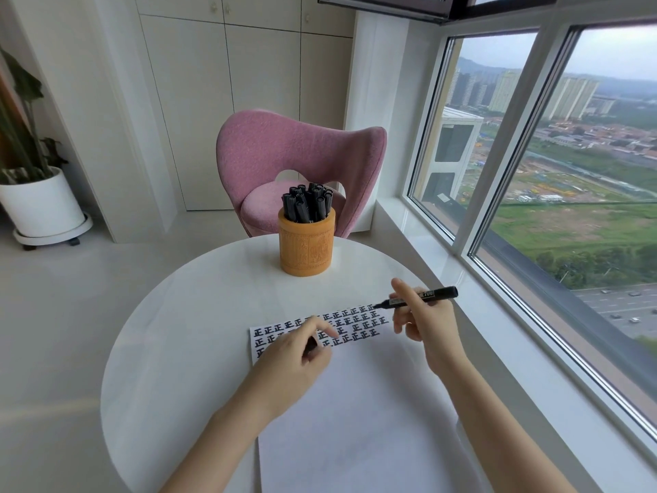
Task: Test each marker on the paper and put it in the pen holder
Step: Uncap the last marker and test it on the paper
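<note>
The right hand (423, 325) pinches a black marker (426, 296) between thumb and fingers around the middle of its barrel. The marker lies nearly level, its bare tip pointing to 9 o'clock and its back end to 3 o'clock. The tip sits at the end of the top row of written characters; I cannot tell whether it presses on the sheet.

At 9 o'clock from that hand, the left hand (298, 354) rests on the paper (355, 403). Its fingers are curled around a small black cap (312, 345), which is mostly hidden inside the grip, and its index finger reaches out over the writing. The two hands are apart, with inked rows showing between them.

The paper is a white sheet lying on the round white counter (177, 332). Three rows of the same bold black character fill its far edge, and the rest of the sheet, toward 6 o'clock, is blank.

At 12 o'clock from the hands, apart from the paper, an orange carved pen holder (306, 249) stands upright on the counter. It is packed with capped black markers (308, 204) standing on end.

Beyond the counter at 12 o'clock is a pink upholstered chair (295, 154), with pale cabinets (231, 101) behind it. At 10 o'clock a white plant pot (42, 204) sits on a wheeled base on the floor. From 1 to 4 o'clock runs a large window (569, 172) that looks out on tower blocks and green fields.
</note>
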The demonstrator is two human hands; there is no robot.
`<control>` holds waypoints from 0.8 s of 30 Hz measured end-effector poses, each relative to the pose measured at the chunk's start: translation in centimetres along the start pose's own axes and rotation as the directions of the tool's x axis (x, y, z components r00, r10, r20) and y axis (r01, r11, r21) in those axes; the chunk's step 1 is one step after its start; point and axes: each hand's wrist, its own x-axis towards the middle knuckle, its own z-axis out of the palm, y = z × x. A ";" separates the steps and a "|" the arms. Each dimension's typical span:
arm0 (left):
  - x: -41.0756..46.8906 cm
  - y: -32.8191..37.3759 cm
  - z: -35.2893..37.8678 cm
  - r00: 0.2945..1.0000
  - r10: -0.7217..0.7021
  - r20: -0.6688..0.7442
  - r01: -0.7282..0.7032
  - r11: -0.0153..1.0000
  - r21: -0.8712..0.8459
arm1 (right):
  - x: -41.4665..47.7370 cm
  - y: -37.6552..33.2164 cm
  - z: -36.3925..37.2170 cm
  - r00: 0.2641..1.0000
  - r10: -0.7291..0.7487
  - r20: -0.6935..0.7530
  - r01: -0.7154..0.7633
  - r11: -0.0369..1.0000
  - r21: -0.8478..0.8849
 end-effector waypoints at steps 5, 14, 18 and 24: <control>0.5 1.5 1.6 0.996 0.068 0.063 -0.080 0.972 0.223 | -0.6 1.0 0.3 0.997 0.024 -0.069 -0.027 0.999 -0.034; 0.5 1.8 3.7 0.986 0.145 0.081 -0.165 0.891 0.423 | -0.4 1.4 0.2 0.989 -0.056 -0.135 0.029 0.980 -0.198; 0.4 1.5 4.0 0.985 0.156 0.073 -0.172 0.880 0.442 | -0.4 1.6 0.3 0.980 -0.106 -0.170 0.061 0.967 -0.249; 0.4 1.1 4.2 0.986 0.159 0.058 -0.168 0.874 0.456 | -0.3 1.7 0.3 0.981 -0.108 -0.162 0.062 0.962 -0.267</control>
